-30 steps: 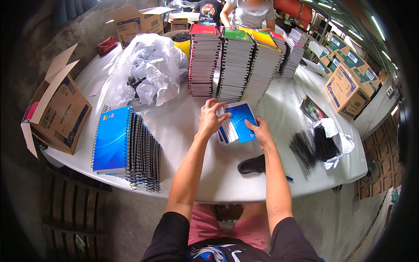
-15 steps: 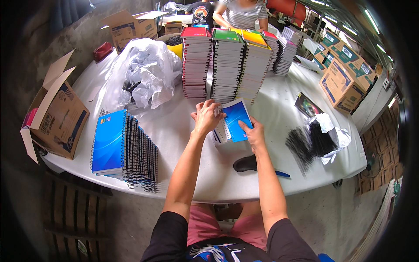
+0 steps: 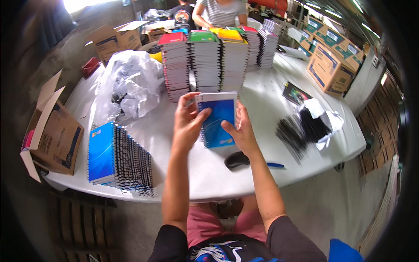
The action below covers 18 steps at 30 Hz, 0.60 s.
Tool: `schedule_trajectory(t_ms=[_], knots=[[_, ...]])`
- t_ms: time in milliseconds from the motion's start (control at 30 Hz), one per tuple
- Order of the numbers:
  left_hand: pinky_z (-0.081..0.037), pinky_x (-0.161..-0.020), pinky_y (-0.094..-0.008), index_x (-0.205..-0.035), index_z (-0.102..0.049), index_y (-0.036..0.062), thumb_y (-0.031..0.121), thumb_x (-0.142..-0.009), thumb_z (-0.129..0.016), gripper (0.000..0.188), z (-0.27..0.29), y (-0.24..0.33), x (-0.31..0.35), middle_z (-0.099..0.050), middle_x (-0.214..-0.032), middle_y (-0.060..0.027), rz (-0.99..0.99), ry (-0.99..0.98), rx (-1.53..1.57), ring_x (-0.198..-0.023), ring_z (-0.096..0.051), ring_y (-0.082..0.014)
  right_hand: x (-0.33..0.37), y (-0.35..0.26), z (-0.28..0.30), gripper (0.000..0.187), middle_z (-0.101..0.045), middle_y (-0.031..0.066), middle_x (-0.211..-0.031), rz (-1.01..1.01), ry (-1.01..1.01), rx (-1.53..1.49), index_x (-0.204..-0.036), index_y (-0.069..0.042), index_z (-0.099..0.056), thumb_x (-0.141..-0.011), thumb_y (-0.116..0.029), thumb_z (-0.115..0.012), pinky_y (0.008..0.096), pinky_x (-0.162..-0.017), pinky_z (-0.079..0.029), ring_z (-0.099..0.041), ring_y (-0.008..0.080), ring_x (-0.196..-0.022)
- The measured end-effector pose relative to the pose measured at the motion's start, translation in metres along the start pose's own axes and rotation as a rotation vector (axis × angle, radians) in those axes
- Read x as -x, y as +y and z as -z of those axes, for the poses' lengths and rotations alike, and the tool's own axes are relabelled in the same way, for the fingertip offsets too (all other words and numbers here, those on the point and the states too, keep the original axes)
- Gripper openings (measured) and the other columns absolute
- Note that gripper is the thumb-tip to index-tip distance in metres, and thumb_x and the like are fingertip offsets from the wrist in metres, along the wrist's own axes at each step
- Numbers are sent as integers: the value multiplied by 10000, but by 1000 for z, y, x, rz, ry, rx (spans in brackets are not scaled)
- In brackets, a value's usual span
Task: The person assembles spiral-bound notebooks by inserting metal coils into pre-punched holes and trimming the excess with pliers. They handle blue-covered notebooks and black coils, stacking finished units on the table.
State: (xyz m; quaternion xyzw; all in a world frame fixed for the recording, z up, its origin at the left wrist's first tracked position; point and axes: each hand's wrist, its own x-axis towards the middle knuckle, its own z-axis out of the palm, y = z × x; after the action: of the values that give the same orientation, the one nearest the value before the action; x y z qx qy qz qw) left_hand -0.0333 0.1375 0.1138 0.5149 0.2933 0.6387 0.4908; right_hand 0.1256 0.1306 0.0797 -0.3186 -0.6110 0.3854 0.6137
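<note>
A small spiral notebook (image 3: 219,120) with a blue cover is held up over the table between my two hands. My left hand (image 3: 187,120) grips its left side, thumb across the cover by the holes. On the opposite edge, my right hand (image 3: 242,131) has its thumb on the lower cover and its fingers behind. Below, a black rounded object (image 3: 237,160) and a thin blue piece (image 3: 275,165) lie on the table, partly hidden by my right forearm. To the left stands a stack of blue spiral notebooks (image 3: 101,153). Black binding wires (image 3: 291,137) lie at the right.
Tall notebook stacks (image 3: 207,65) stand ahead. A clear plastic bag (image 3: 135,83) and an open carton (image 3: 63,135) are at the left. Closed cartons (image 3: 327,70) stand at the far right. Across the white table (image 3: 174,185) is a person in a striped shirt (image 3: 222,13).
The notebook has been turned upright and its cover now lies flat over the pages. My left hand has moved from its top to its left side. The whole view has shifted slightly.
</note>
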Motion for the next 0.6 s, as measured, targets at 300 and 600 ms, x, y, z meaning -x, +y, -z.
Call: schedule_trajectory(t_ms=[300,600], knots=[[-489,-654,-401,-980,-612,100,-29,-753,-561,267,0,34,111,-625,-868,-124,-136,-606,-1122,-731,-616,-305,57,2,166,532,-526,120,-1167,-434,69,1611,-1284,-189,-485,-785,-234,-666,432,-885,-410,-522,322,-1052],[-27,-992,-684,-1277,-488,160,486,-709,-652,675,0,-15,182,-516,-1042,-18,-323,-215,-1677,-1132,-428,-205,43,46,228,437,-608,121,-950,-36,-104,1725,-1232,-43,-519,-799,6,-486,395,-856,-439,-585,307,-894]])
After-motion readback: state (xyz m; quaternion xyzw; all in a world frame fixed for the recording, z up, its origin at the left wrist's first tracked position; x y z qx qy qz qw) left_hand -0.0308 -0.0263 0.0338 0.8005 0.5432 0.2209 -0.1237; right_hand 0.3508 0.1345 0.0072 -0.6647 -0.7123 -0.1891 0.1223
